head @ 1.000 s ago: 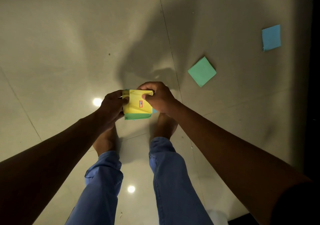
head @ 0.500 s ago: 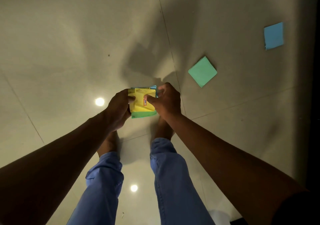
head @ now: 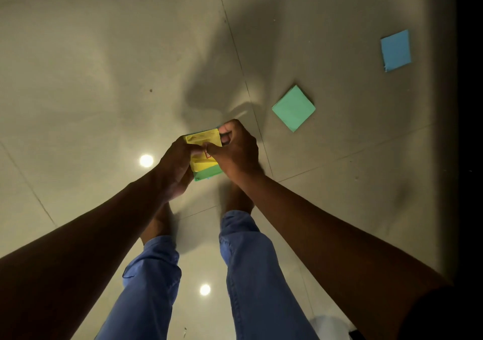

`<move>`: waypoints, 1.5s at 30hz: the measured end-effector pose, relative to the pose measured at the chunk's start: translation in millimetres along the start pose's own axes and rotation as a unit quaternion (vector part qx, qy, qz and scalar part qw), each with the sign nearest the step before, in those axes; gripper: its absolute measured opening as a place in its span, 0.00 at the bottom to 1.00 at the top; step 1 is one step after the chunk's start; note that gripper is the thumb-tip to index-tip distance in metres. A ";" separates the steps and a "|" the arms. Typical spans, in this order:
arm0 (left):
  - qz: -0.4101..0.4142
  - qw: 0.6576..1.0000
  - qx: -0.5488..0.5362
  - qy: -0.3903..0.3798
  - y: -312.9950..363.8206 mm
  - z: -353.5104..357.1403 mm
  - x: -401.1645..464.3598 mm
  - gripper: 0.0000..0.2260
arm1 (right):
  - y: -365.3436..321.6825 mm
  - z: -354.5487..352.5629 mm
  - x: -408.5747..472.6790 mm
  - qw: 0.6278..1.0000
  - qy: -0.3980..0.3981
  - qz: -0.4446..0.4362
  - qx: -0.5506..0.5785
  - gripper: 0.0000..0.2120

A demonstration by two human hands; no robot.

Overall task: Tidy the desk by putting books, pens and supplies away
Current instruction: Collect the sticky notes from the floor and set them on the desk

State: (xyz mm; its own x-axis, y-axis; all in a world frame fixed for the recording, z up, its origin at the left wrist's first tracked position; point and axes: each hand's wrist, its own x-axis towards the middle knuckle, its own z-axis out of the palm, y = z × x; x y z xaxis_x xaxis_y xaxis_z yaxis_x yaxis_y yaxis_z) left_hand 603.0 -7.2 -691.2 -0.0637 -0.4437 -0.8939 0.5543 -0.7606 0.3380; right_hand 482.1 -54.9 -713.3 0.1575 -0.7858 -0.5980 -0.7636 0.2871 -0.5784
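Observation:
Both of my hands hold a small stack of sticky notes (head: 202, 164) over the tiled floor, yellow on top with a green pad beneath. My left hand (head: 175, 167) grips its left side and underside. My right hand (head: 235, 151) pinches the right edge, thumb on the yellow top near a small red label. A green sticky-note pad (head: 293, 108) lies on the floor ahead to the right. A blue sticky-note pad (head: 395, 50) lies farther right.
I stand barefoot in blue trousers (head: 245, 266) on pale glossy floor tiles (head: 91, 78). Two ceiling-light reflections (head: 146, 160) shine on the floor. A dark edge (head: 470, 130) runs along the right side.
The stack has tilted and shifted slightly in my hands, and my right thumb has slid further onto the yellow top. The pads on the floor have not moved.

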 end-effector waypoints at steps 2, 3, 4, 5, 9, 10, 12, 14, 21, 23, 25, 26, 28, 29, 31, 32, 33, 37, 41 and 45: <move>0.004 1.000 0.004 -0.001 0.9 1.1 0.3 0.18 | 0.2 -2.8 -0.8 1.000 0.005 -0.001 0.002 0.23; 0.002 1.000 0.002 0.006 0.2 -0.5 2.6 0.17 | 0.2 -4.2 -1.4 1.000 0.006 0.000 0.006 0.22; -0.003 1.000 0.000 0.012 -1.2 -1.1 4.6 0.18 | 1.0 -6.1 -2.1 1.000 0.004 0.000 0.011 0.22; -0.006 1.000 -0.005 0.024 -3.9 -3.0 7.8 0.19 | 1.5 -7.8 -2.2 1.000 0.001 -0.001 0.016 0.21; -0.021 0.998 -0.010 0.054 -15.3 -8.8 17.8 0.20 | 9.2 -15.9 1.4 1.000 -0.012 -0.001 0.022 0.16; -0.027 0.998 -0.014 0.062 -18.6 -10.0 21.0 0.19 | 12.0 -18.4 2.6 1.000 -0.021 -0.004 0.023 0.15; -0.035 0.996 -0.016 0.079 -21.7 -8.6 26.1 0.17 | 18.9 -23.2 6.3 0.999 -0.044 -0.013 0.025 0.14; -0.035 0.996 -0.013 0.081 -23.0 -5.3 30.3 0.18 | 22.7 -29.1 10.5 0.997 -0.066 -0.027 0.021 0.12; -0.023 0.996 0.000 0.089 -23.4 7.1 57.7 0.13 | 64.2 -64.2 67.3 0.981 0.048 -0.057 -0.177 0.14; -0.009 0.997 -0.003 0.077 -22.7 9.5 65.9 0.12 | 84.0 -80.4 92.8 0.958 0.076 -0.036 -0.274 0.21; -0.001 0.998 -0.003 0.065 -22.1 10.6 72.5 0.12 | 100.6 -96.7 116.2 0.932 0.079 -0.011 -0.355 0.30; 0.001 0.998 -0.004 0.058 -23.8 9.5 76.5 0.12 | 107.1 -103.8 126.5 0.923 0.073 0.000 -0.377 0.33; 0.004 0.999 -0.004 0.050 -27.0 6.2 81.6 0.13 | 114.3 -115.7 142.3 0.915 0.062 0.013 -0.399 0.38; 0.003 0.999 -0.008 0.049 -28.1 4.9 83.3 0.13 | 116.2 -119.7 148.0 0.912 0.059 0.016 -0.405 0.39; 0.004 0.999 -0.009 0.050 -31.6 2.1 86.4 0.14 | 117.9 -123.3 155.7 0.910 0.054 0.020 -0.411 0.40; 0.004 0.999 -0.011 0.047 -35.0 0.5 88.2 0.14 | 117.7 -123.9 158.2 0.910 0.053 0.022 -0.410 0.41; -0.001 0.999 -0.006 0.051 -35.7 0.6 87.6 0.15 | 117.3 -124.2 160.1 0.912 0.053 0.025 -0.407 0.41; -0.016 0.998 -0.015 0.052 -37.1 1.3 87.6 0.16 | 116.1 -130.4 167.5 0.918 0.054 0.070 -0.387 0.43; -0.015 0.999 -0.016 0.036 -32.6 7.5 84.6 0.19 | 117.5 -135.3 164.4 0.929 0.050 0.107 -0.351 0.39; -0.035 0.999 -0.030 0.017 -54.4 7.8 112.0 0.17 | 113.2 -141.1 148.8 0.968 0.035 0.123 -0.217 0.25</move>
State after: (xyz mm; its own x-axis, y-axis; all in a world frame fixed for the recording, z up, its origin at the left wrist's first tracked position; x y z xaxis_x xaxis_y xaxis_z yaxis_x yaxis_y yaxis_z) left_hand 559.2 -19.2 -807.4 -0.0763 -0.3734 -0.9245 0.5989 -0.7585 0.2569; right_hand 330.7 -216.7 -789.5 -0.0942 -0.7629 -0.6397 -0.9660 0.2255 -0.1267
